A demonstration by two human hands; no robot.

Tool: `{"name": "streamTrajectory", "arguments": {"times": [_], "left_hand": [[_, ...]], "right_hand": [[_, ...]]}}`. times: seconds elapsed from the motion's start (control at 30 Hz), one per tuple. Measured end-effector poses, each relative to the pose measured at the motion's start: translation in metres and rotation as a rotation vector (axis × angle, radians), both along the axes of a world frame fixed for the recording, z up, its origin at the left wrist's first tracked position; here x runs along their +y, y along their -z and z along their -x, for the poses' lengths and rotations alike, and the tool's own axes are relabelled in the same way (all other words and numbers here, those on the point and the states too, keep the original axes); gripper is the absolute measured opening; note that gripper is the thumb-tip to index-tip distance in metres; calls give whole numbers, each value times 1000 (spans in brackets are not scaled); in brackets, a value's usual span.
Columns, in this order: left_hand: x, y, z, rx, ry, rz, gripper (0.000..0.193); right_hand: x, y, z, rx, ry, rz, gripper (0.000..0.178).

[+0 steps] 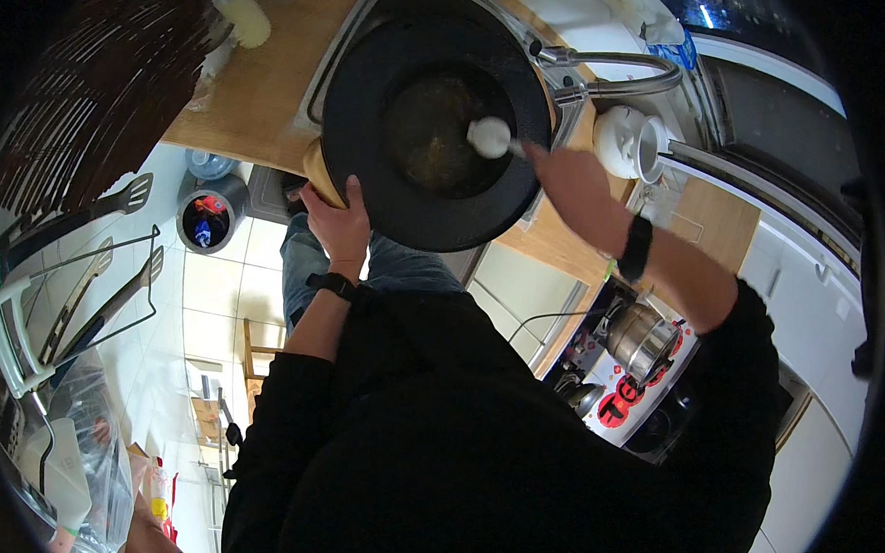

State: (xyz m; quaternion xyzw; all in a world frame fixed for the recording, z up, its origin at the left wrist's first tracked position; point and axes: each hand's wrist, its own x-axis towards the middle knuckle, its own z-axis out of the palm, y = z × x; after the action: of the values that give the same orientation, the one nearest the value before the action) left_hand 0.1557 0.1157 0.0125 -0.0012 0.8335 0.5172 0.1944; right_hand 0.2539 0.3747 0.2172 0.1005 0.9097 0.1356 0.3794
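A large black wok point(441, 223) is held over the sink point(312, 104), its inside facing up. A shallow brownish wetness lies in its bottom. My left hand point(338, 225) is closed on the wok's wooden handle point(322, 173), with the thumb against the rim. From the right, my right hand point(578, 194) reaches over the wok, closed around the thin handle of a round white-headed tool point(489, 136). That white head is at the right side of the wok's inside; blur hides whether it is a brush or a scrubbing ball.
A curved metal faucet point(640, 72) arches beside the wok, near a white pot point(629, 143). Lower right, a steel pot point(642, 340) stands on the stove area. A bin point(211, 215) is on the floor at left, below slotted turners point(128, 197) on a rack.
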Motion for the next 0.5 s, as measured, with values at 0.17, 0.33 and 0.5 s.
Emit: {"name": "streamTrajectory", "arguments": {"times": [0.17,0.33,0.5], "left_hand": [[2,-1,1,19,1,46,59],[-1,0,-1,16,8,35,59],[3,0,-1,21,7,45,57]], "right_hand": [[-7,-16,-38,-30,137,262,50],[18,-14,2,-192,-34,52,34],[7,13,20,155,-184,39,39]]}}
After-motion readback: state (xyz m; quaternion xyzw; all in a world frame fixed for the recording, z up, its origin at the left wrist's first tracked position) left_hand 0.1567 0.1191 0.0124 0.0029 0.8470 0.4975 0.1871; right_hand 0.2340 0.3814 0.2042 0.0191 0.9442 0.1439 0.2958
